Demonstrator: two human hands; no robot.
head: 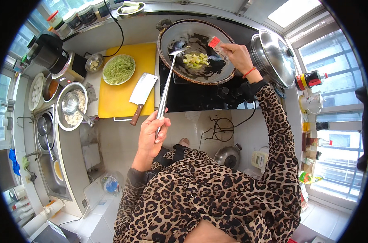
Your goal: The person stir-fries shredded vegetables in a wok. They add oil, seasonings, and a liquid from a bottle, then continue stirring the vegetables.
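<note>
My left hand (153, 130) grips the handle of a long metal wok spatula (166, 88), whose blade reaches over the near left part of a large wok (197, 21). Small pale green chopped pieces (196, 60) lie in the bottom of the wok, whose inner surface is darkened. Above the wok's right side, my right hand (237, 54) pinches a small clear packet with a red label (214, 42). What the packet holds is hard to make out.
Left of the stove lie a yellow cutting board (111, 103), a cleaver (143, 88) and a plate of green shreds (119, 69). A lidded steel pot (275, 57) stands right of the wok. A steel bowl with a skimmer (72, 104) sits near the sink (53, 173).
</note>
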